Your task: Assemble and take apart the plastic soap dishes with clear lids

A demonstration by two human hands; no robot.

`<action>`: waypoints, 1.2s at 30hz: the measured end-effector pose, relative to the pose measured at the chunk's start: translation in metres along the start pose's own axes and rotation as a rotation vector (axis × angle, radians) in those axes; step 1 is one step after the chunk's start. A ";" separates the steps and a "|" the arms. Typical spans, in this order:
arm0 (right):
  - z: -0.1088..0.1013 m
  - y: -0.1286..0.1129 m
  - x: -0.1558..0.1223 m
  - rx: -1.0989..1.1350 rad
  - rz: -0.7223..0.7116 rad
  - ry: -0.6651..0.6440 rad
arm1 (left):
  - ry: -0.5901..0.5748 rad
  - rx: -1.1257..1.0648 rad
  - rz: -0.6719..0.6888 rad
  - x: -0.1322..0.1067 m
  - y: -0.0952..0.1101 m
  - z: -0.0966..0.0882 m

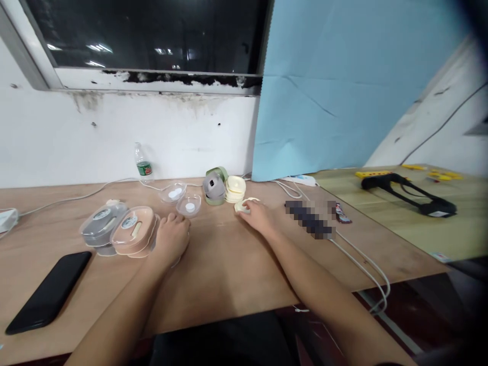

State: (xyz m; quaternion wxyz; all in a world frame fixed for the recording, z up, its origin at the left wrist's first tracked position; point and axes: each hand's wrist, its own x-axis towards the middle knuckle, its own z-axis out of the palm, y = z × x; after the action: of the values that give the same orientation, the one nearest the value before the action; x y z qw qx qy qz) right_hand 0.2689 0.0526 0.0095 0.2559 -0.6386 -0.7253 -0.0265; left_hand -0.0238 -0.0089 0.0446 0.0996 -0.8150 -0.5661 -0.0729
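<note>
Just left of the frame's centre, the left hand (pixel 171 238) lies palm down on the wooden table (pixel 229 274), fingers together, touching the pink lidded box (pixel 134 230); whether it grips anything I cannot tell. At centre, the right hand (pixel 258 216) closes its fingers on a cream ring-shaped piece (pixel 241 205). Above sit 2 clear dishes (pixel 181 199) and a stack of cream lids (pixel 235 188). A black phone (pixel 49 291) lies at lower left.

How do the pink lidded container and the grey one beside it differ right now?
The pink rounded plastic container sits nearer the left hand, which rests against its right side; the grey rounded plastic container lies farther left, untouched. Pink has an opaque-looking lid; grey looks darker and translucent. Both are lidded, flat on the wooden table, with round labels.
</note>
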 end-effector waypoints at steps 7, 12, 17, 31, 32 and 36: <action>0.002 -0.033 -0.017 0.028 -0.211 -0.229 | 0.028 0.058 -0.039 0.002 -0.006 0.005; 0.000 -0.053 -0.014 0.643 -0.040 -0.010 | 0.041 0.014 -0.075 0.004 -0.007 0.007; 0.006 -0.020 0.004 1.163 0.347 -0.258 | 0.091 -0.013 -0.120 0.006 -0.005 0.005; 0.022 -0.021 -0.011 0.481 -0.148 -0.292 | 0.141 -0.096 -0.039 0.020 0.020 0.014; 0.023 -0.024 -0.012 0.472 -0.185 -0.321 | 0.139 -0.071 -0.044 0.024 0.019 0.017; 0.025 -0.028 -0.015 0.451 -0.248 -0.367 | 0.119 -0.004 -0.044 0.038 0.016 0.025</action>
State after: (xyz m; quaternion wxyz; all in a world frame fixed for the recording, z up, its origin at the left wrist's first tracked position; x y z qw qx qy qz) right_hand 0.2351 0.0432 -0.0098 0.2506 -0.4664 -0.8194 0.2197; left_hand 0.0045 0.0265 0.0280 0.1299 -0.7969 -0.5768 -0.1244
